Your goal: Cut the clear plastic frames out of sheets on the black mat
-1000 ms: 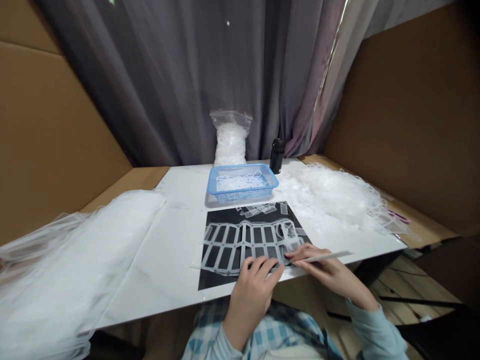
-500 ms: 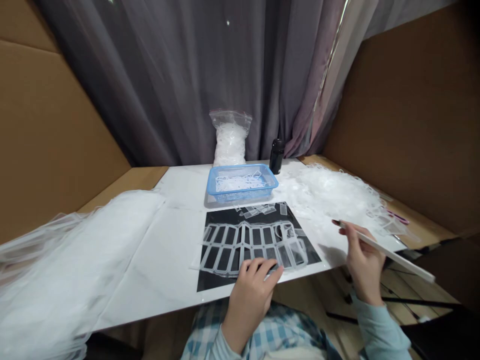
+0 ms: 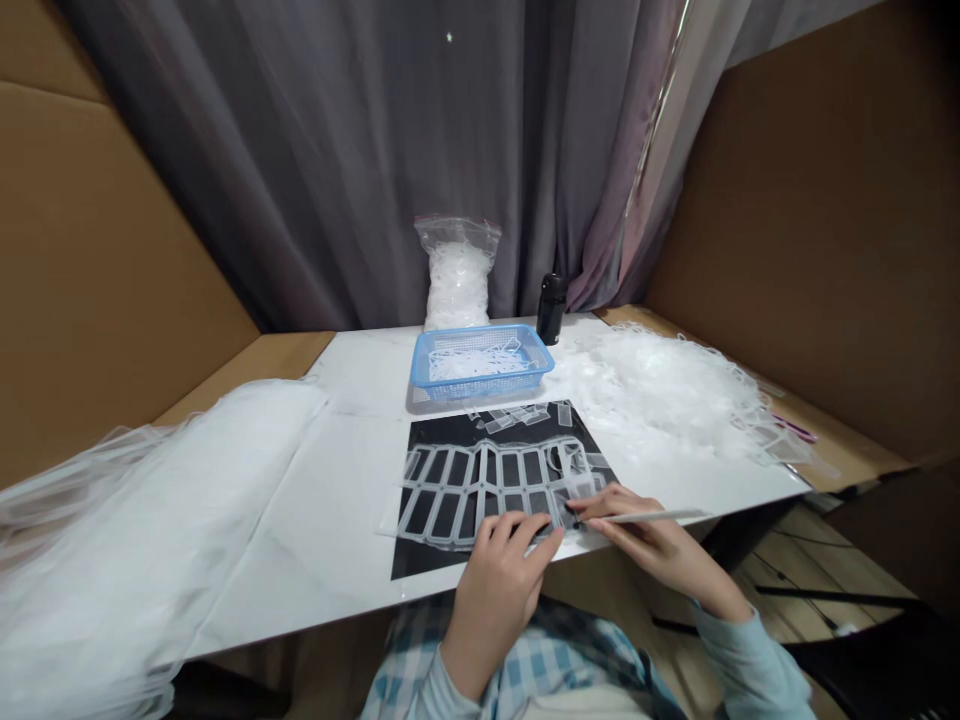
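A translucent plastic sheet with rows of rectangular frames [image 3: 499,490] lies over a black mat [image 3: 420,560] at the table's front edge. My left hand [image 3: 501,570] rests on the sheet's near edge, fingers lying flat and slightly apart. Pinched in my right hand [image 3: 660,545] is a slim white stick-like tool [image 3: 660,516]; its dark tip points left at the sheet's lower right part. Which kind of tool it is, I cannot make out. Small clear rectangular pieces [image 3: 517,416] lie along the mat's far edge.
Behind the mat stands a blue basket [image 3: 480,385] holding white pieces, with a filled zip bag [image 3: 457,285] and a black bottle [image 3: 551,310] farther back. A stack of translucent sheets [image 3: 165,540] lies left, a loose white heap [image 3: 675,390] right. Cardboard walls [image 3: 810,250] flank the table.
My right hand has moved left and in from the table's right side, bringing the white tool's dark tip to the sheet. My left hand stays in place.
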The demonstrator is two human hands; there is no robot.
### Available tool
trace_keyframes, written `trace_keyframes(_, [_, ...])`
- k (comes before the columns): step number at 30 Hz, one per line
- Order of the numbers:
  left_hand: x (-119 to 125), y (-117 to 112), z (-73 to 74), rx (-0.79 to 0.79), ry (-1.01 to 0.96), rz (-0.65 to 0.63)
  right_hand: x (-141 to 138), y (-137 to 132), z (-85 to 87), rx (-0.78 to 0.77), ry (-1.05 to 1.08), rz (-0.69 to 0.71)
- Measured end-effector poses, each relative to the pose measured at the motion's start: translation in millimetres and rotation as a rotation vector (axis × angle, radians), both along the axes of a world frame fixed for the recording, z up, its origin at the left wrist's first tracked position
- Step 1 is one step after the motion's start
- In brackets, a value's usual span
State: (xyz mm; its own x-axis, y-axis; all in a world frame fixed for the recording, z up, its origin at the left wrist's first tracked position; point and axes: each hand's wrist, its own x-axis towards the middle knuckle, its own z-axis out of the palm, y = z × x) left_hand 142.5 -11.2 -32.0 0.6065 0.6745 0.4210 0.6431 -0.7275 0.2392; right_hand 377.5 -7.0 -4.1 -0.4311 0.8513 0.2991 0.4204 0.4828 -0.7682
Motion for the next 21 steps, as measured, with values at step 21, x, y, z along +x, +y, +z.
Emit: trace_keyframes(21, [1,-2,-1.2,0.023,-0.003,0.04,35,6,-11.8,0.352,0.241,-0.888])
